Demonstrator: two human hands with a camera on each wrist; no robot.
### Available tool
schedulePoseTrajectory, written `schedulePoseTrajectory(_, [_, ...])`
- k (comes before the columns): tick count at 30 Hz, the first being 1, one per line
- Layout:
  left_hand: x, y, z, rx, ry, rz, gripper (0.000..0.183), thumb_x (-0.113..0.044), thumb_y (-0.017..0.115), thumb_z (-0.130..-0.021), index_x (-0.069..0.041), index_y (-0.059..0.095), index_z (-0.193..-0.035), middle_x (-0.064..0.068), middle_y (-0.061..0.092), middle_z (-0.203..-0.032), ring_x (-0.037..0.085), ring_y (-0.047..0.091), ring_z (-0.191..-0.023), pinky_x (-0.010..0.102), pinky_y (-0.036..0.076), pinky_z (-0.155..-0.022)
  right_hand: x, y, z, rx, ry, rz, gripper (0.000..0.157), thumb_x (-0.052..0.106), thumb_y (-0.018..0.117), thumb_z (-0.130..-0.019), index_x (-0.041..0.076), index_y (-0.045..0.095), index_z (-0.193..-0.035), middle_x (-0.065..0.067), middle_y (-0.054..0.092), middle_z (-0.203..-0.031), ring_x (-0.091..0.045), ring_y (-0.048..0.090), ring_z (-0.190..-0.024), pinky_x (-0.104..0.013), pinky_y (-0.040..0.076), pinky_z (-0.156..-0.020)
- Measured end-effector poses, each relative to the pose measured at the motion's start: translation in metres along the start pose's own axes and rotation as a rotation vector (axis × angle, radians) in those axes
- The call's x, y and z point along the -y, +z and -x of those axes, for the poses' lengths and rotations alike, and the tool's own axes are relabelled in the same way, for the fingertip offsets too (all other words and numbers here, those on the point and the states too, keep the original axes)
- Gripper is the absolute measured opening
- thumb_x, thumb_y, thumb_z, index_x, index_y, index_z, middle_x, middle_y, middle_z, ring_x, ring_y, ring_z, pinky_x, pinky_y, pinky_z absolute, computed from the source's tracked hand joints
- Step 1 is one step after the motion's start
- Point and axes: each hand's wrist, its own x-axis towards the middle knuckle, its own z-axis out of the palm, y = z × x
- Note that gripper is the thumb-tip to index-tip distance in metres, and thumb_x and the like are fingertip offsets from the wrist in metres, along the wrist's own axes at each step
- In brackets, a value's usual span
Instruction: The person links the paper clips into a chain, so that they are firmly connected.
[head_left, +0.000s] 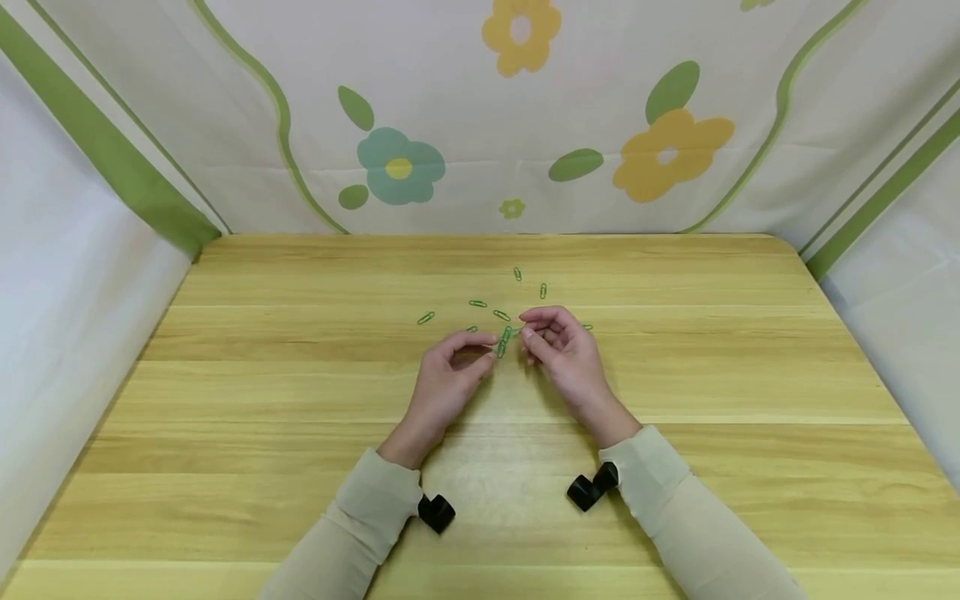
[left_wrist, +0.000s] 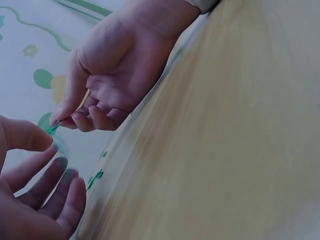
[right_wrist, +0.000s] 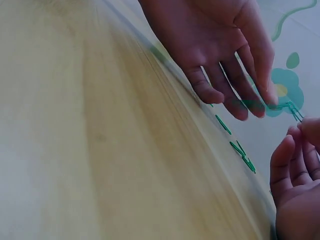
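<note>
Nearest, two beige sleeves (head_left: 360,508) with black wrist cameras (head_left: 437,514) reach over the wood-grain worktop (head_left: 225,417), leaving wide room between each arm and the side edges. Further in, the right hand (head_left: 573,358) has its thumb and index finger clamped on a green paper clip (left_wrist: 53,129), raised above the wood about midway between those edges, while the left hand (head_left: 442,379) curves its thumb and index finger close by, though I cannot tell whether they grip it. Beyond, scattered clips (head_left: 502,315) lie short of the back edge, before a flower-printed curtain (head_left: 465,92).
</note>
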Motion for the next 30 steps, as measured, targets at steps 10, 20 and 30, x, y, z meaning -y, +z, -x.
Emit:
schedulePoseTrajectory(10, [0.001, -0.001, 0.001, 0.009, 0.047, -0.096, 0.016, -0.018, 0.079, -0.099, -0.008, 0.082, -0.111, 0.008, 0.079, -0.112, 0.016, 0.065, -0.093, 0.029, 0.052, -0.084, 0.001, -0.003, -0.001, 0.078, 0.023, 0.124, 0.022, 0.001, 0.073, -0.1, -0.005, 0.067, -0.12, -0.006, 0.072, -0.104, -0.013, 0.068, -0.089, -0.025, 0.06, -0.078])
schedulePoseTrajectory(20, [0.001, -0.003, 0.002, 0.016, -0.026, 0.017, 0.019, -0.02, 0.073, -0.105, -0.006, 0.077, -0.117, 0.01, 0.079, -0.121, 0.023, 0.071, -0.112, 0.029, 0.057, -0.095, 0.008, -0.049, -0.016, -0.216, 0.112, 0.419, 0.022, 0.019, 0.077, -0.101, 0.005, 0.073, -0.117, -0.004, 0.071, -0.107, -0.012, 0.065, -0.086, -0.02, 0.056, -0.071])
schedulePoseTrajectory(30, [-0.001, -0.004, -0.001, 0.031, 0.009, 0.158, 0.016, -0.017, 0.069, -0.107, -0.005, 0.073, -0.116, 0.018, 0.079, -0.116, 0.026, 0.076, -0.109, 0.035, 0.06, -0.105, 0.021, -0.09, -0.018, -0.032, 0.09, 0.867, 0.024, 0.026, 0.082, -0.097, 0.014, 0.079, -0.118, -0.01, 0.063, -0.106, -0.022, 0.056, -0.085, -0.035, 0.046, -0.077])
